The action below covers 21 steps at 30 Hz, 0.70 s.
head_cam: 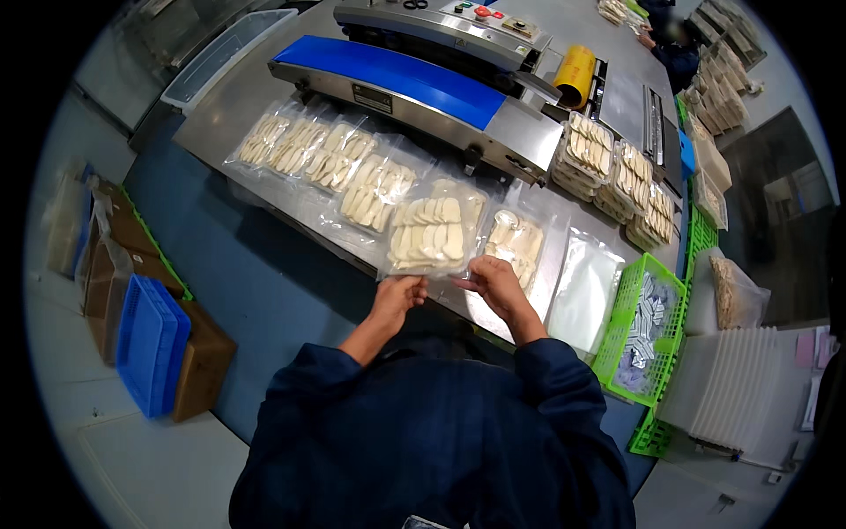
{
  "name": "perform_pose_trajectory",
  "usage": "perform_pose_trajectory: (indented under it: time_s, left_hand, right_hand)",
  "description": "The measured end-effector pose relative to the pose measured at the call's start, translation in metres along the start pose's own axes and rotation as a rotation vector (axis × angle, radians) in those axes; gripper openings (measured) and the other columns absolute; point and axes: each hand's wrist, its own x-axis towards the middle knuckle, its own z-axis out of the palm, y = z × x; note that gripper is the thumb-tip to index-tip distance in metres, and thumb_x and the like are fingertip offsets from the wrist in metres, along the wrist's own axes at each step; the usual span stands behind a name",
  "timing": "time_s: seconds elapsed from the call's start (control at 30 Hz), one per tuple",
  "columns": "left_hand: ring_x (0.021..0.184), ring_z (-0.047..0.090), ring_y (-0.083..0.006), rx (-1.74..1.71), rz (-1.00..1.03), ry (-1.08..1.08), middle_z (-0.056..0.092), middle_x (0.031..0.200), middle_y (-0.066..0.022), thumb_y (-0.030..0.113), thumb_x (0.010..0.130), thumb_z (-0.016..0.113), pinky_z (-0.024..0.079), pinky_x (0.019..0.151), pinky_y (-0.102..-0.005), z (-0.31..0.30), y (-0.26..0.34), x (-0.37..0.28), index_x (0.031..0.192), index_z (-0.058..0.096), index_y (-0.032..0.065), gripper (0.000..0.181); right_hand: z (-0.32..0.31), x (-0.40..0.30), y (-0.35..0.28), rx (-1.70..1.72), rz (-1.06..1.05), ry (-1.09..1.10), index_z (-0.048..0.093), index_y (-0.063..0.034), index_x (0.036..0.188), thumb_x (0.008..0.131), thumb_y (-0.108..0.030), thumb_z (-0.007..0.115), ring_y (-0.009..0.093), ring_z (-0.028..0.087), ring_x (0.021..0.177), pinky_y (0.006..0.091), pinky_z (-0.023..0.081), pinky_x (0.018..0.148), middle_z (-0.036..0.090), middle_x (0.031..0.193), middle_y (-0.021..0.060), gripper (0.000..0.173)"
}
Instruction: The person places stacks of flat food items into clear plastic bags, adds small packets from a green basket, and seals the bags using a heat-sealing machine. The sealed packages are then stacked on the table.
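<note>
Between my two hands is a clear plastic bag (428,235) with a tray of pale sliced pieces, perhaps mushroom, inside it. My left hand (396,297) pinches the near left edge of the bag. At its near right corner, my right hand (494,281) has thumb and fingers closed on the plastic. Another bagged tray (519,241) lies just beyond my right hand. To the left, a row of bagged trays (377,192) rests along the table edge, one partly hidden behind the bag I hold.
A band sealer with a blue conveyor belt (396,76) stands behind the bags. Stacked filled trays (588,149) sit right of it, near a yellow film roll (575,76). Flat empty bags (585,291) lie beside a green basket (605,357) of small packets. A person (674,49) works at the far right.
</note>
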Motion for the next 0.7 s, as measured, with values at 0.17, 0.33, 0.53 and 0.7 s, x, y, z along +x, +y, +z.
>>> perform_pose_trajectory:
  time_s: [0.17, 0.33, 0.53, 0.7]
  left_hand:
    - [0.061, 0.054, -0.0106, 0.173, 0.197, 0.076, 0.059, 0.072, -0.0055, 0.008, 0.075, 0.058, 0.043, 0.054, -0.0223, 0.001, -0.037, 0.036, 0.086, 0.06, -0.0014, 0.015]
    - [0.068, 0.055, -0.0111, 0.569, 0.368, 0.076, 0.062, 0.076, -0.0052, 0.008, 0.073, 0.06, 0.044, 0.059, -0.0257, 0.014, -0.067, 0.03, 0.088, 0.06, -0.0005, 0.017]
    - [0.068, 0.054, -0.0092, 0.976, 0.368, -0.078, 0.058, 0.076, -0.0026, 0.01, 0.073, 0.059, 0.044, 0.063, -0.0255, -0.004, -0.039, 0.021, 0.092, 0.059, -0.0008, 0.022]
    - [0.091, 0.05, -0.0137, 0.439, 0.331, 0.109, 0.05, 0.104, -0.0071, 0.033, 0.084, 0.051, 0.041, 0.071, -0.0242, -0.028, 0.047, 0.021, 0.119, 0.042, 0.0026, 0.047]
  right_hand:
    - [-0.003, -0.012, 0.027, 0.301, 0.3, 0.24, 0.041, 0.0119, 0.106, 0.085, -0.037, 0.049, 0.029, 0.055, 0.092, 0.0357, 0.048, 0.081, 0.053, 0.099, 0.0212, 0.054]
    - [0.033, 0.007, 0.04, 0.584, 0.1, 0.273, 0.036, 0.0102, 0.111, 0.082, -0.034, 0.057, 0.028, 0.047, 0.101, 0.038, 0.041, 0.09, 0.043, 0.109, 0.021, 0.057]
    - [0.018, -0.012, 0.031, 0.147, -0.023, 0.371, 0.049, 0.009, 0.105, 0.081, -0.013, 0.055, 0.025, 0.059, 0.077, 0.0308, 0.051, 0.069, 0.057, 0.091, 0.0165, 0.033]
    - [-0.025, -0.101, -0.036, -0.239, 0.076, 0.164, 0.055, 0.0088, 0.1, 0.08, -0.011, 0.056, 0.022, 0.062, 0.08, 0.0279, 0.052, 0.062, 0.061, 0.086, 0.0163, 0.028]
